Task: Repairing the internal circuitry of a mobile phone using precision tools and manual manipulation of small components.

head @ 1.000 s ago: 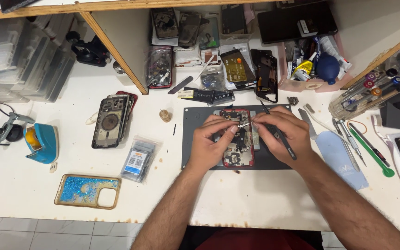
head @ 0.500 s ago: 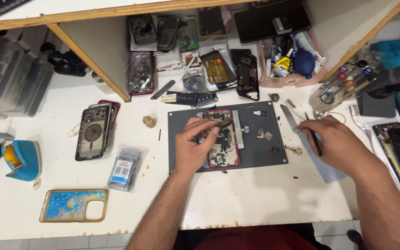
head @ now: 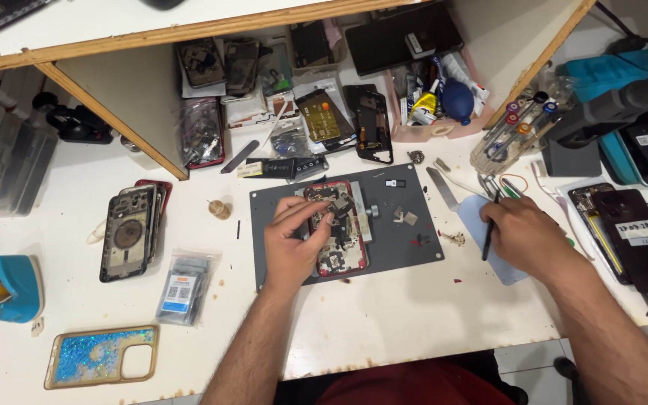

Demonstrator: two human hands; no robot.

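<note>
An opened red phone (head: 343, 240) with exposed internals lies on a dark grey work mat (head: 399, 247) in the middle of the white bench. My left hand (head: 294, 240) rests on the phone's left side, fingers pressing on its upper part. Off the mat to the right, my right hand (head: 523, 236) hovers over a pale blue cloth (head: 474, 217) and grips a thin black tool (head: 487, 232) that points down toward me. Small loose parts (head: 405, 217) lie on the mat between the two hands.
A stack of phone housings (head: 129, 232), a bagged part (head: 183, 289) and a glittery blue case (head: 103, 356) lie at the left. Phones and parts crowd the back shelf (head: 301, 97). Screwdrivers (head: 515, 124) and dark phones (head: 631, 232) sit at the right. A blue holder (head: 9, 289) stands far left.
My right hand has drawn away from the phone with the tool, moving right off the mat to the blue cloth. My left hand stays on the phone.
</note>
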